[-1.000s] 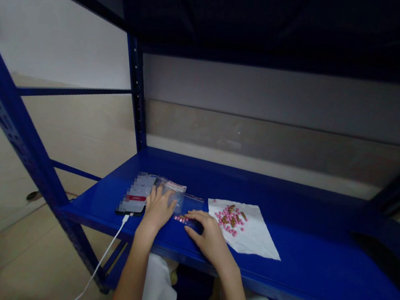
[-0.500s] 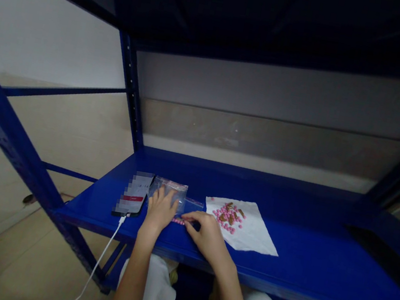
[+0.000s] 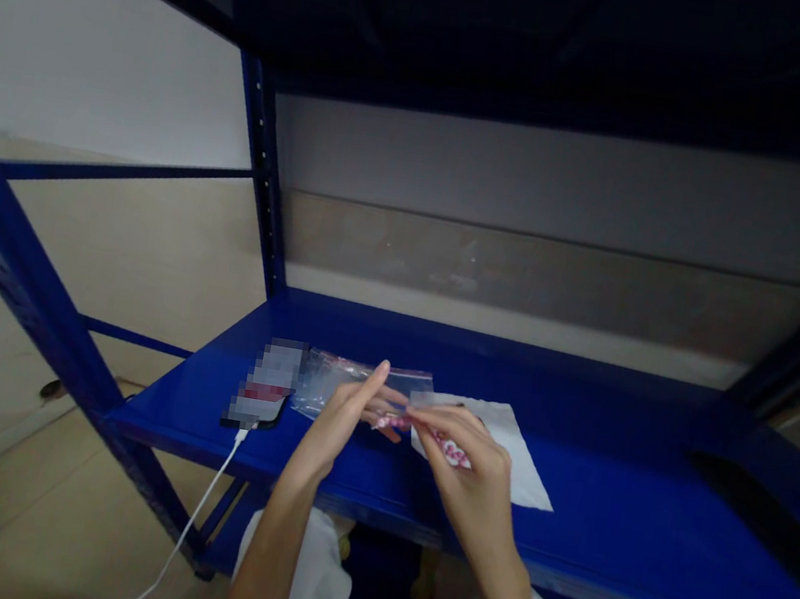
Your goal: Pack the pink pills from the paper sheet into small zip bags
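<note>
i have the small clear bag (image 3: 420, 400) between my two hands, just above the front part of the blue shelf (image 3: 630, 478), with pink pills (image 3: 388, 421) bunched in it. my right hand (image 3: 477, 459) pinches its film, thumb against forefinger. my left hand (image 3: 342, 422) is loosely spread, thumb up, fingers behind the pills; i can't tell whether they grip anything.

the film looks thin and slick, so a weak pinch could let it slide. i can't see whether the mouth is sealed; if it's open, a tilt could spill pills over the shelf. my right hand also covers much of the white sheet (image 3: 531, 472), and a low wrist could sweep the loose pills (image 3: 454, 453) off it. tugging the wrong film might drag the other clear bags (image 3: 326, 384) along.

half a second ago my left hand lay palm down on those bags, and my right was low at the row of pills beside it. now the left has rolled onto its edge and moved right, and the right has gone up and across, hiding most of the sheet's pills. the phone (image 3: 267, 385) lies about where it was.
</note>
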Demonstrator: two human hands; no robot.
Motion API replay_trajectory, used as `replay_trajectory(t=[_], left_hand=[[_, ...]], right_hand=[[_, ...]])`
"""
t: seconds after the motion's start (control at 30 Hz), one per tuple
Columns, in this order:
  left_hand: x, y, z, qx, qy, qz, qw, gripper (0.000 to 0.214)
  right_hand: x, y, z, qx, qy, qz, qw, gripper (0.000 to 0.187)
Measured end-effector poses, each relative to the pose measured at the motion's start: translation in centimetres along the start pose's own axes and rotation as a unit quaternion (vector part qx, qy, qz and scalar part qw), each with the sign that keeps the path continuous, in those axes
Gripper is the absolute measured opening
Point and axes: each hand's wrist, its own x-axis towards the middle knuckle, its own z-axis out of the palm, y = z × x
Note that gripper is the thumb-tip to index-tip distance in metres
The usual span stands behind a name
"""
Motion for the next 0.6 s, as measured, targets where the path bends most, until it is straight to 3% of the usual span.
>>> replay_trajectory(t=[0.13,0.23,0.37,0.47,0.6], left_hand=[[-0.1,0.2,0.7,-0.061,0.009,0.024,0.998,0.038],[-0.3,0.3,0.9,-0.053,-0.022,0.036,0.998,0.035],[-0.9,0.6,1.7,-0.010,-0.118,0.026,0.993,0.033],[-1.1,0.6,2.5,0.022,-0.168,0.019,0.985,0.031],[-1.1,0.5,3.1,0.036,-0.180,0.017,0.983,0.034]], right_hand=[[0.1,-0.8,-0.2,0.060,-0.040,0.006,0.997,0.013],[0.1,-1.7,-1.2,0.072,0.015,0.041,0.996,0.011],[0.0,-1.8,-2.5,0.054,0.100,0.103,0.988,0.021],[-0.2,-1.1,-3.1,0.090,0.077,0.161,0.980,0.022],[-0.6,-0.6,-3.9,0.150,0.027,0.222,0.963,0.020]])
